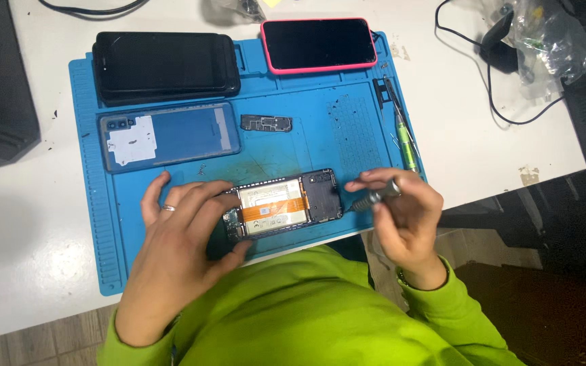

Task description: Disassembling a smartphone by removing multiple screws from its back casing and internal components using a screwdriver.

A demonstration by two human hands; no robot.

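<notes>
**Opened phone on the mat**

My left hand [184,237] hides the opened phone's [283,205] left end, fingers clamped on it, on the blue mat [306,129]. Right hand [405,210] fingers pinch a screwdriver [373,198]; tip too small to see.

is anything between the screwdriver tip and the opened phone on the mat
Nothing visible. The right hand holds the screwdriver with its tip pointing at the right edge of the opened phone, over bare blue mat. The left hand grips the phone's other end, clear of that path.
</notes>
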